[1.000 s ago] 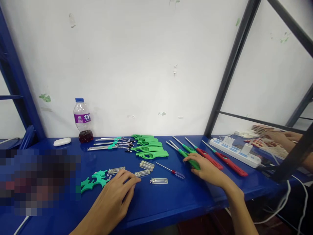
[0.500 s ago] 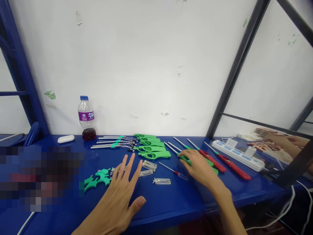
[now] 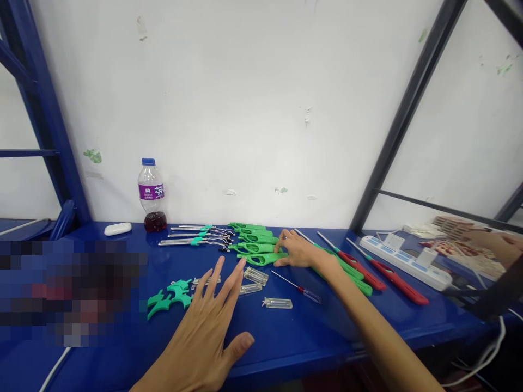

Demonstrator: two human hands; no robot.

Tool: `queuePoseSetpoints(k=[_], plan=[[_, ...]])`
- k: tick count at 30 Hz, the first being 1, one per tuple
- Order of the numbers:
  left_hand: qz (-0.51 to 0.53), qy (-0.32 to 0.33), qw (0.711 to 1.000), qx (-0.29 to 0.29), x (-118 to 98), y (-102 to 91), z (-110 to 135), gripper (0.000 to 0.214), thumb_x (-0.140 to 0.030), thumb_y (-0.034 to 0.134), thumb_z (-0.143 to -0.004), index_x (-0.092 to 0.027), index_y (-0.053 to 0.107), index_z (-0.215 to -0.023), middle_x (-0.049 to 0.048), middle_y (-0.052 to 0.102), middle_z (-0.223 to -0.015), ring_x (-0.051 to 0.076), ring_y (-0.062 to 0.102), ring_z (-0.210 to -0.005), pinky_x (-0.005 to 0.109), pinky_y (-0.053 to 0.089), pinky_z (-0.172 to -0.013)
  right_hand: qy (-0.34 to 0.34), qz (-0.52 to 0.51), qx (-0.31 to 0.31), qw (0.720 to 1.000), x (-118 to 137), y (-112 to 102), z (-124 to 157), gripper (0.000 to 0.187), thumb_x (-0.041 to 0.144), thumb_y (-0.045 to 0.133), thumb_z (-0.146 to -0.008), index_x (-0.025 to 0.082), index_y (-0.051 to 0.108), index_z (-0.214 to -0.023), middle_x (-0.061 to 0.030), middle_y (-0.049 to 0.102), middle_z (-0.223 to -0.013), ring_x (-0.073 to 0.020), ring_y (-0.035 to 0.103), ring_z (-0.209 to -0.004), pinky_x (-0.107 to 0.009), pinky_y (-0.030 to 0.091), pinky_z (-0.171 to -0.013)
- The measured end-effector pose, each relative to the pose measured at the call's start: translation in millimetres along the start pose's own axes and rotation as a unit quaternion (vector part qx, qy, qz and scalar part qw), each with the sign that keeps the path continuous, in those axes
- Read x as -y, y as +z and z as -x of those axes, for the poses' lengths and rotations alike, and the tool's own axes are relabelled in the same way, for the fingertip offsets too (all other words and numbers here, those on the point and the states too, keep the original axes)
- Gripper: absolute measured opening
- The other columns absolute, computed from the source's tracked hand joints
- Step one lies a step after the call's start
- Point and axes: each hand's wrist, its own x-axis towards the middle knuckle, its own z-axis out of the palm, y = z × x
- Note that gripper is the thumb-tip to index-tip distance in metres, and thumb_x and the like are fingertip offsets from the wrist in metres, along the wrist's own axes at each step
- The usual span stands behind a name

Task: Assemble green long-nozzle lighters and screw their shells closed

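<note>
My left hand hovers open, fingers spread, over the blue bench near small clear plastic parts and teal trigger pieces. My right hand reaches left and its fingertips touch the nearest of several green lighter handle shells. Whether it grips one I cannot make out. Metal lighter tubes with teal collars lie left of the shells. Finished green and red long lighters lie under and right of my right forearm. A small screwdriver lies between my hands.
A plastic bottle with dark liquid and a white case stand at the back left. A white power strip lies at the right by a black frame post. Another person's hand shows far right. The bench front edge is close.
My right hand left the green and red lighters and moved left to the green handle shells. My left hand lifted off the clear parts and spread its fingers.
</note>
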Motion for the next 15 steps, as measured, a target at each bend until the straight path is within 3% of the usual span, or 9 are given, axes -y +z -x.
queuePoseSetpoints(k=[9,15], plan=[[0.007,-0.005,1.0,0.015,0,-0.8,0,0.085,-0.063,0.034,-0.109,-0.018,-0.004,-0.171,0.0082,0.009,-0.178,0.043,0.002,-0.162,0.069,0.025,-0.125,-0.044,-0.003,0.001,0.999,4,-4,4,0.038,0.036,0.068,-0.102,0.02,0.062,-0.136,-0.011,0.063,-0.14,-0.0281,0.066,-0.119,-0.051,0.057,-0.099],[0.013,-0.007,1.0,0.016,1,-1.0,0,0.084,-0.063,0.033,-0.109,-0.019,-0.003,-0.171,0.0082,0.009,-0.178,0.044,0.003,-0.162,0.071,0.025,-0.124,-0.058,-0.034,-0.009,0.998,11,-17,23,0.026,0.039,0.077,-0.095,0.015,0.078,-0.105,-0.0158,0.038,-0.168,-0.0419,0.044,-0.145,-0.058,0.043,-0.116]])
